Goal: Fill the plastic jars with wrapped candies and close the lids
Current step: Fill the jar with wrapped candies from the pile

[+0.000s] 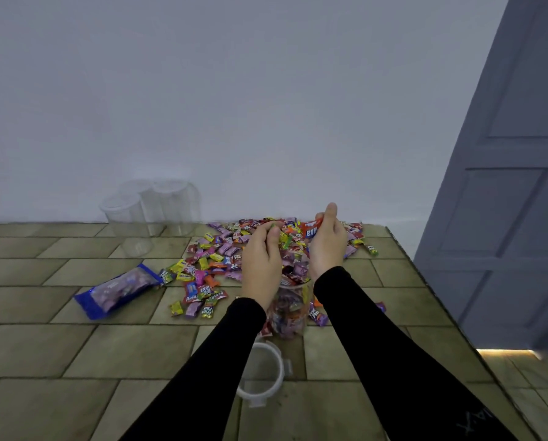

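left hand (261, 261) cupped above the open jar (288, 310), fingers curled round a clutch of wrapped candies. right hand (327, 245) likewise curled, gripping an orange wrapper (311, 230) among others. jar upright between both black sleeves (390, 345), partly filled. just nearer than the jar, a clear lid (261, 374) flat on the tiled surface (43, 351). beyond the jar, the candy heap (221, 249). left of the jar, a blue candy bag (116, 289). far left beyond, three lidded empty jars (151, 211).

The red wrapper (312, 231) gripped in the right hand (328, 246) shows the letters "exe", red candies (199, 292) lying on the desk read "Relaxa", upside down on some, and all other print is too blurred to read.
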`<act>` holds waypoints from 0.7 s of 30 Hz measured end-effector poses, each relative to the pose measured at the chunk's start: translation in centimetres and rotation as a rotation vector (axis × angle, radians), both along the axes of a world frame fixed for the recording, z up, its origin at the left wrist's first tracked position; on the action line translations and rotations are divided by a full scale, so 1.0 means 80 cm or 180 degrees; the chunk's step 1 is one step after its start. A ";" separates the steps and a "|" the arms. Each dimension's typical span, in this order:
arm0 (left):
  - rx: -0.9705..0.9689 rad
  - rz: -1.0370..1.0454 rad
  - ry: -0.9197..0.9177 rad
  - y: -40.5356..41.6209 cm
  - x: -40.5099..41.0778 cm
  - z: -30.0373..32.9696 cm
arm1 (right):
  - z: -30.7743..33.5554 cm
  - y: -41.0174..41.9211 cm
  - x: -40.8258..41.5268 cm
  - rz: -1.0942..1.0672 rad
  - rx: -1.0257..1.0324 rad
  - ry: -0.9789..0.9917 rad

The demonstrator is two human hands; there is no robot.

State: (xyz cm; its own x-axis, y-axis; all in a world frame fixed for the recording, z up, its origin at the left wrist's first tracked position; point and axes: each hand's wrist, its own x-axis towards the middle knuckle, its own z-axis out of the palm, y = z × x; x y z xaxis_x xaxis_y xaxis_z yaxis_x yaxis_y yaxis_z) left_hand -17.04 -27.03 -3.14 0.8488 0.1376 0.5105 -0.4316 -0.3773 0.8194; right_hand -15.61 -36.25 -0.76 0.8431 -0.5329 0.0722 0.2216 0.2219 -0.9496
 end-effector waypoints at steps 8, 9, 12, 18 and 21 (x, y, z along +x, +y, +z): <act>-0.0410 -0.0108 0.0104 -0.004 0.005 -0.005 | 0.001 0.000 -0.004 -0.0017 0.0021 0.0012; -0.0469 -0.0131 0.0091 -0.004 0.004 -0.006 | 0.002 0.000 -0.005 -0.0003 0.0080 0.0014; -0.0657 -0.0242 0.0104 -0.004 0.002 -0.008 | 0.002 0.000 -0.005 -0.0001 0.0077 0.0007; -0.0876 -0.0364 0.0001 -0.001 0.008 -0.016 | 0.002 0.004 -0.006 0.0041 0.0072 -0.0034; -0.1086 -0.0554 0.0062 -0.002 0.008 -0.017 | 0.007 0.003 -0.010 0.0076 0.0068 -0.0059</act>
State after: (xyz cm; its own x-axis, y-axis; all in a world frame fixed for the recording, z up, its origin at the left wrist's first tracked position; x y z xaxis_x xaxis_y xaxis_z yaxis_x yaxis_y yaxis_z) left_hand -16.36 -27.16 -4.53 0.8836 0.1497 0.4437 -0.4482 -0.0040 0.8939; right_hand -16.41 -36.03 -0.18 0.8542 -0.5142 0.0768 0.2336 0.2476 -0.9403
